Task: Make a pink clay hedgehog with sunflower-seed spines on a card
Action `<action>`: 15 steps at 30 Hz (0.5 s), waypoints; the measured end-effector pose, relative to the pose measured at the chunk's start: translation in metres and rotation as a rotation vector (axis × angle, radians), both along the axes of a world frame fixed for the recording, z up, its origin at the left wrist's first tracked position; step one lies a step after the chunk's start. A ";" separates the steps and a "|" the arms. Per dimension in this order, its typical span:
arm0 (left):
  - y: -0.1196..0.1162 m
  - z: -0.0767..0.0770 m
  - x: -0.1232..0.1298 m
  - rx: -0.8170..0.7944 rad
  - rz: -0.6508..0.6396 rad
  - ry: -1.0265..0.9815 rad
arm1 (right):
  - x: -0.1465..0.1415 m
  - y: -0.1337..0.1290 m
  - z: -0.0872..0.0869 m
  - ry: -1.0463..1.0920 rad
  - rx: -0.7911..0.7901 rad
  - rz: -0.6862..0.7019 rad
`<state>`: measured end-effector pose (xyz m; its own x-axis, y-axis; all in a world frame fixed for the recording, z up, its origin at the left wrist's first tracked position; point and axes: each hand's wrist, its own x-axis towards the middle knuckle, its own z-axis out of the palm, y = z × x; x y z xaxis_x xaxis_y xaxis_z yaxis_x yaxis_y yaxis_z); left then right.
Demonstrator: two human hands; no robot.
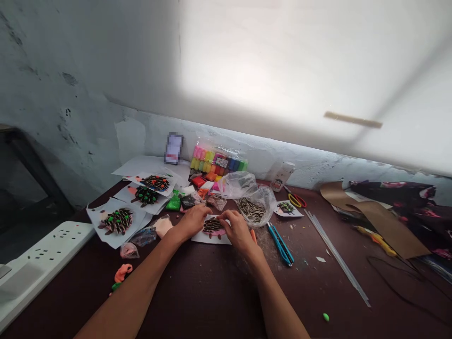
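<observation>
A white card [212,238] lies on the dark table, bearing a pink shape covered with striped seeds [213,225]. At the card's upper left edge is my left hand [193,220], its fingers closed together; what they hold, if anything, is too small to make out. My right hand [237,229] is over the card's right side, thumb and fingertips bent toward the seeds, also too small to tell what is between them. Behind my right hand sits a clear plastic bag of striped seeds [251,210].
Finished-looking hedgehog cards [118,220] and a white power strip [44,259] are at left. Coloured clay packs [219,162] stand at the wall. A teal cutter [280,246], yellow-red scissors [297,200], glue sticks [337,256] and a glue gun [377,240] lie at right.
</observation>
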<state>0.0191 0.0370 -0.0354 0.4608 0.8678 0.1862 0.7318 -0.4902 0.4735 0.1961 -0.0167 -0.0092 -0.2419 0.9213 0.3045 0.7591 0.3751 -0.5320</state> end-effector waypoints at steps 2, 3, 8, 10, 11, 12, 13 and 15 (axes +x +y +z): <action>0.000 -0.001 0.000 -0.001 0.000 0.012 | 0.001 0.001 -0.002 -0.013 -0.015 -0.005; 0.001 -0.002 0.000 -0.002 0.000 0.017 | 0.001 0.001 -0.002 -0.019 -0.018 -0.008; 0.000 -0.003 -0.001 -0.006 0.007 0.030 | 0.002 0.000 0.001 -0.031 -0.019 -0.011; 0.000 -0.003 -0.001 -0.002 0.006 0.026 | 0.003 -0.001 0.003 -0.015 0.000 -0.016; 0.000 -0.004 -0.001 0.000 0.006 0.024 | 0.003 -0.002 0.004 -0.006 0.013 -0.018; 0.001 -0.004 -0.001 0.002 0.006 0.023 | 0.003 -0.002 0.005 -0.001 0.022 -0.015; 0.001 -0.005 -0.001 0.004 0.006 0.023 | 0.003 -0.003 0.006 0.000 0.028 -0.009; 0.001 -0.006 -0.002 0.011 0.005 0.019 | 0.002 -0.003 0.007 -0.010 0.025 0.014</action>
